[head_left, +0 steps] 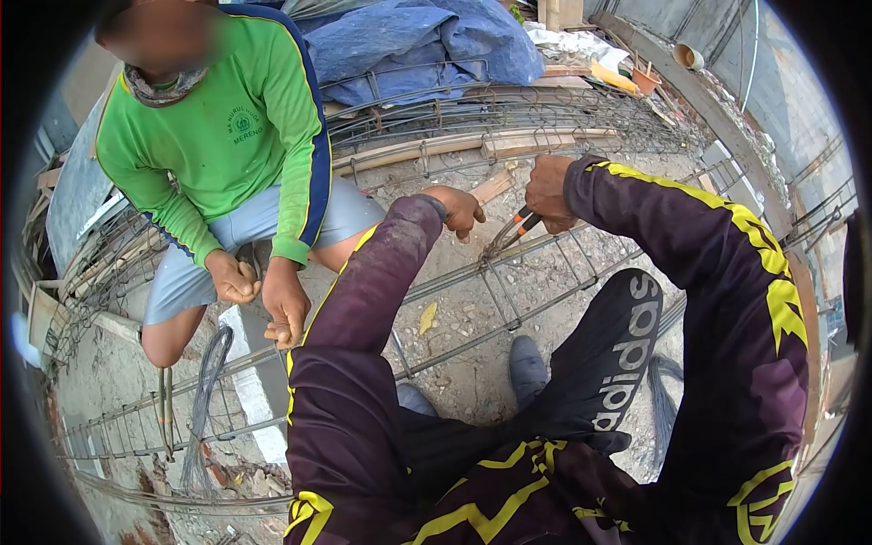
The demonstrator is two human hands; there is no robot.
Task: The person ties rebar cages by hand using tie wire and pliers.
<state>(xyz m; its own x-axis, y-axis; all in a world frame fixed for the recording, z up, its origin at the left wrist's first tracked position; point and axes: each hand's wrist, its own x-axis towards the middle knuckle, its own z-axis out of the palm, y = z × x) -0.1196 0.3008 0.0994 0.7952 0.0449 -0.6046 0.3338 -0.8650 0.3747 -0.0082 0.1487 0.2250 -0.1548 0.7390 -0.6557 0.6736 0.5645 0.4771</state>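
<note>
My right hand (549, 194) is wrapped round the orange-and-black handles of a pair of pincers (521, 227). Their jaws point down and left, at a long bar of a rebar cage (515, 324) with square stirrups. Just left of the tool, my left hand (457, 211) hangs above the cage with fingers bent and apart, and nothing shows in it. My feet stand on the ground beside the cage, and a bundle of tie wire (666, 400) hangs by my leg.
A co-worker in a green shirt (227, 136) squats at left, hands at the cage's other end. Near them are a tie-wire bundle (207, 391), another pair of pincers (166, 413) and a white block (254, 391). Behind lie more rebar cages, timber (527, 143) and a blue tarp (409, 45).
</note>
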